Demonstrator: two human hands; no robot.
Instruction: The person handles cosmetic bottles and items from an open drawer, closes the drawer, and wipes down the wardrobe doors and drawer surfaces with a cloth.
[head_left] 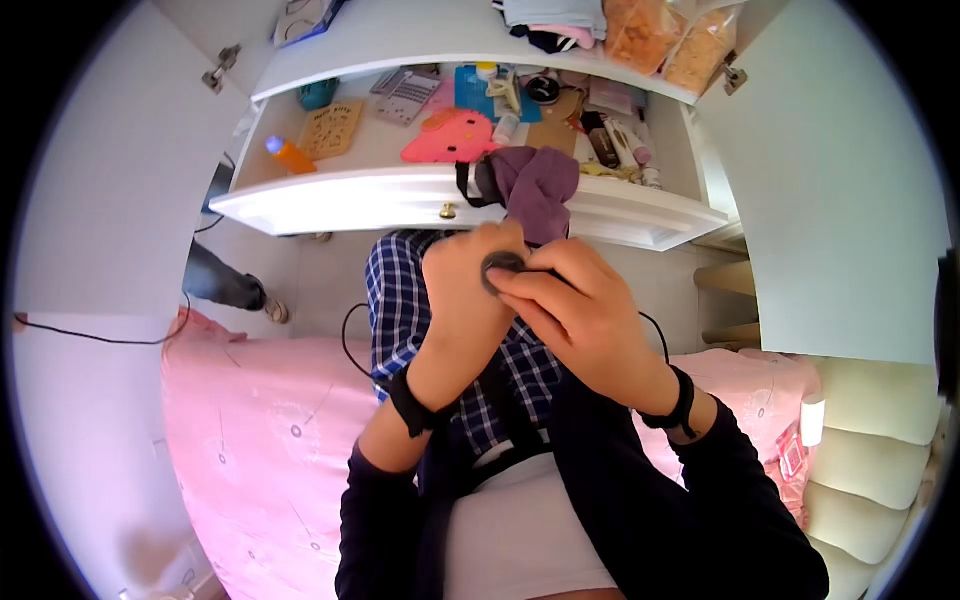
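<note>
A bundle of purple fabric with a dark grey handle-like part and a black strap loop, which looks like a folding umbrella [538, 185], reaches from my hands to the front of the open drawer. My left hand [468, 295] is closed in a fist around its near end, and the fingers hide how much they grip. A dark round cap [500, 266] shows at that end. My right hand [580, 310] pinches this cap between thumb and fingers, touching my left hand.
The white drawer [340, 205] holds a pink cat-face pouch [455, 136], an orange bottle [290, 155], a calculator-like item [410, 97] and several small bottles. Cabinet doors stand at both sides. Pink bedding [260, 420] lies behind me. A person's leg [225, 280] is at the left.
</note>
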